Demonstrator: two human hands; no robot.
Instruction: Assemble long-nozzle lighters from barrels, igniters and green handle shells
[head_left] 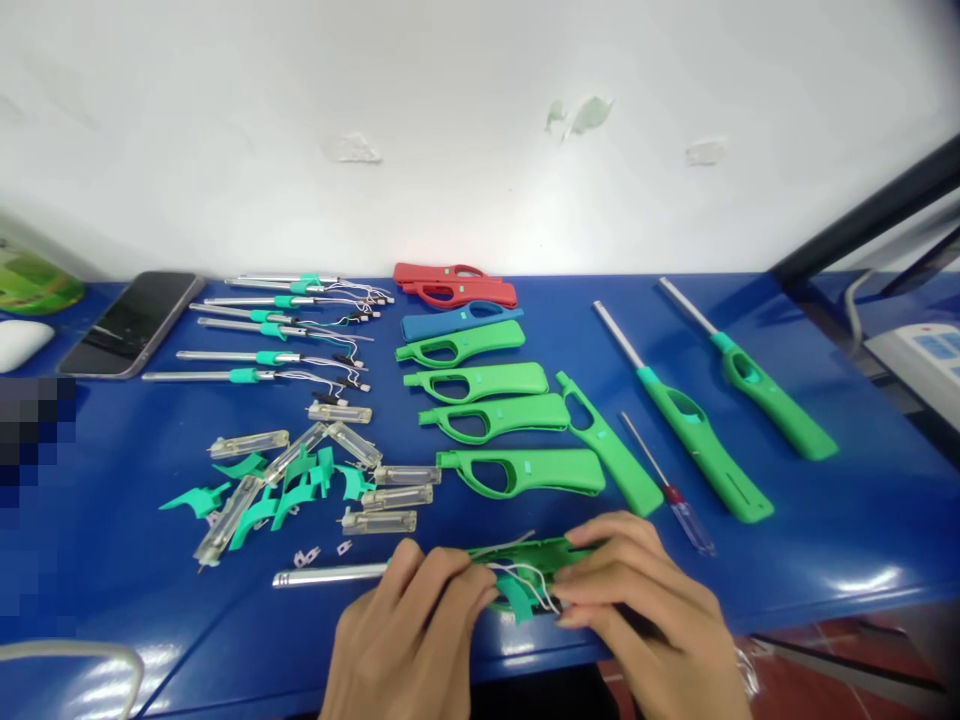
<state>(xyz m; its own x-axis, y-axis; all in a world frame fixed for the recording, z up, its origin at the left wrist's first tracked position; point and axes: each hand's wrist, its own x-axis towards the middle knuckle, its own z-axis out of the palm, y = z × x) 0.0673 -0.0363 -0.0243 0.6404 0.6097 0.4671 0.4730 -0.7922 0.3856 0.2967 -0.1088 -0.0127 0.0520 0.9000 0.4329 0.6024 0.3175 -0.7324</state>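
An opened green gas lighter (551, 552) lies at the table's front edge, between my hands. Its silver metal tube (330, 574) points left, passing under my left hand (420, 620), whose fingers are closed over the tube's base and the shell's left end. White wires (536, 575) loop out beside a teal trigger (516, 598) in the shell's middle. Around the shell's right end, my right hand (645, 600) is closed, with thumb and fingertips close to the wire ends. What lies beneath the fingertips is hidden.
Green shell halves (525, 470), red shells (457, 288) and a blue shell (450, 320) lie behind. Left are wired metal tubes (225, 356), clear fuel tanks (390, 522), teal triggers (292, 500) and a phone (131, 325). Right are a screwdriver (686, 515) and two assembled lighters (701, 440).
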